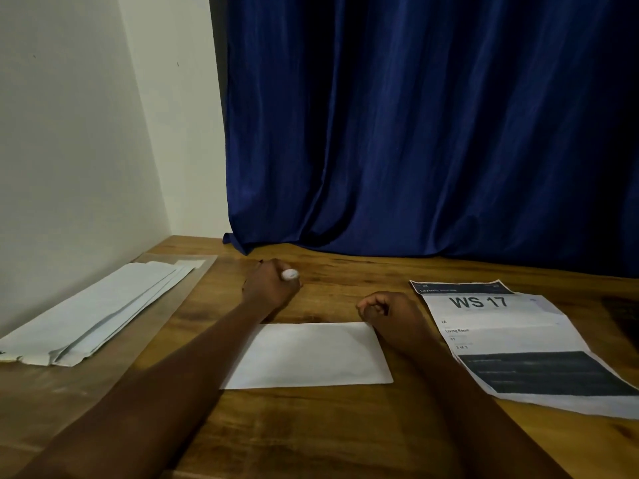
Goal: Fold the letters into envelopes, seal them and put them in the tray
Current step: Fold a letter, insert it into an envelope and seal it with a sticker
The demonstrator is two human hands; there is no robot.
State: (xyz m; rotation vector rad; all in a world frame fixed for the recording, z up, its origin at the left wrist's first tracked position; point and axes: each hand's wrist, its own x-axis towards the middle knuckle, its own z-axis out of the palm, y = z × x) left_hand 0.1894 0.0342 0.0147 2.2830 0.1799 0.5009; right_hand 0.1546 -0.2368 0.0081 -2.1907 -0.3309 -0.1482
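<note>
A white envelope [311,354] lies flat on the wooden table [311,426] in front of me. My left hand [269,285] rests just beyond its far left corner, closed around a small white round-ended stick [289,274], possibly a glue stick. My right hand [387,311] sits at the envelope's far right corner with its fingers curled in and nothing visible in them. At the left, a clear flat tray [166,326] holds several white envelopes [93,312] stacked loosely.
A printed sheet [518,344] marked "WS 17", creased from folding, lies on the table to the right. A blue curtain [415,133] hangs behind the table and a white wall [69,133] stands at the left.
</note>
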